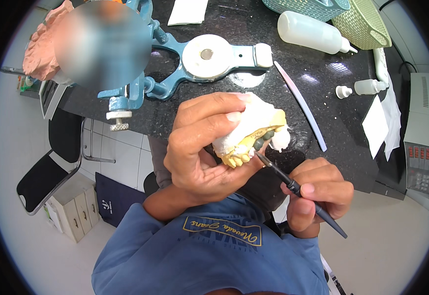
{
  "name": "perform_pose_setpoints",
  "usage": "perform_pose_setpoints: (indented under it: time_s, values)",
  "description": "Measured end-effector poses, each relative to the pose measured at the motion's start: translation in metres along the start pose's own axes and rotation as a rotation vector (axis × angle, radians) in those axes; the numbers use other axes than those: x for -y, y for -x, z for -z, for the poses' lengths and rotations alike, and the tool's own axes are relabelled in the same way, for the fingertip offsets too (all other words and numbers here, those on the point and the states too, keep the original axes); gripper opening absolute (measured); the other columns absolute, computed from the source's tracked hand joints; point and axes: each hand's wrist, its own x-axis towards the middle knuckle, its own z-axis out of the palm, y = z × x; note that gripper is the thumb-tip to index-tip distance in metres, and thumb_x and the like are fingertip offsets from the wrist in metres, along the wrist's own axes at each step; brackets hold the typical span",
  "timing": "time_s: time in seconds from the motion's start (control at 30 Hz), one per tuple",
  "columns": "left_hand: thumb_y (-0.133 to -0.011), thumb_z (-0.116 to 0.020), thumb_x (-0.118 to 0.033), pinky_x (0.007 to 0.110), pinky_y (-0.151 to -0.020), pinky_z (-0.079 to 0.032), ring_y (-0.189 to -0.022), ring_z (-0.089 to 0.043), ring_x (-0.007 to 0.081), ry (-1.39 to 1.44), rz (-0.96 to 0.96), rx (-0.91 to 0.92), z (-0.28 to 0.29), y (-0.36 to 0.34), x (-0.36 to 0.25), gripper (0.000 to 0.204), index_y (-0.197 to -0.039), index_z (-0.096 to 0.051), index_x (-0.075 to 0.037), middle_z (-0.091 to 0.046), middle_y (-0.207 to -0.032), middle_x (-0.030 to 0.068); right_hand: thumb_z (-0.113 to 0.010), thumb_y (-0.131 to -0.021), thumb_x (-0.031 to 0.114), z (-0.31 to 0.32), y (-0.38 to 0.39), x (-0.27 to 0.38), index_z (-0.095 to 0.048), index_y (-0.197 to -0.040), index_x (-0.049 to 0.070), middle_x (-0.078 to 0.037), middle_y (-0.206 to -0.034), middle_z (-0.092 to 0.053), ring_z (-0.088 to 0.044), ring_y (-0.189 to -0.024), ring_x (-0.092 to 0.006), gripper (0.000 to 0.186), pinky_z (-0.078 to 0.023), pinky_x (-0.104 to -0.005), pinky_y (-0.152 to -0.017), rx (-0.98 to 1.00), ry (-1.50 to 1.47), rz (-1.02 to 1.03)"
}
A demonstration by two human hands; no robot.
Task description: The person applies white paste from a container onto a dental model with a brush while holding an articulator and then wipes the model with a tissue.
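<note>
My left hand is closed round a dental cast, a white plaster base with a row of yellow teeth, held up over the table's near edge. A few teeth in the row are dark grey-green, with whitish ones beside them. In my right hand is a slim dark brush, pinched between thumb and fingers. Its fine tip meets or nearly meets the whitish teeth; I cannot tell whether it touches.
A blue articulator with a round white plate and a pink cast stands at the left. A curved nail file, squeeze bottle, small dropper bottle and baskets lie rightward. A grey machine borders the right.
</note>
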Motion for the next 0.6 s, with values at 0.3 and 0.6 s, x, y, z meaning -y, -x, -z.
perform_pose_setpoints:
  time_s: [0.3, 0.6]
  values:
    - [-0.076, -0.078, -0.005, 0.036, -0.086, -0.058, -0.105, -0.061, 0.0285, 0.033, 0.020, 0.000, 0.0007, 0.0013, -0.0007, 0.057, -0.117, -0.038, -0.003, -0.051, -0.115, 0.0212, -0.071, -0.076, 0.003, -0.0050, 0.0059, 0.0037, -0.059, -0.091, 0.001, -0.010, -0.072, -0.062, -0.063, -0.054, -0.0188, 0.020, -0.050, -0.0277, -0.048, -0.142, -0.020, -0.001]
    - [-0.076, -0.078, -0.007, 0.036, -0.085, -0.059, -0.103, -0.062, 0.0281, 0.049, 0.045, -0.040, -0.0038, 0.0006, -0.0030, 0.056, -0.115, -0.038, -0.003, -0.051, -0.115, 0.0212, -0.070, -0.076, -0.001, -0.0024, -0.0017, 0.0040, -0.058, -0.091, 0.001, -0.008, -0.071, -0.060, -0.063, -0.055, -0.0189, 0.019, -0.051, -0.0283, -0.047, 0.027, 0.049, 0.016]
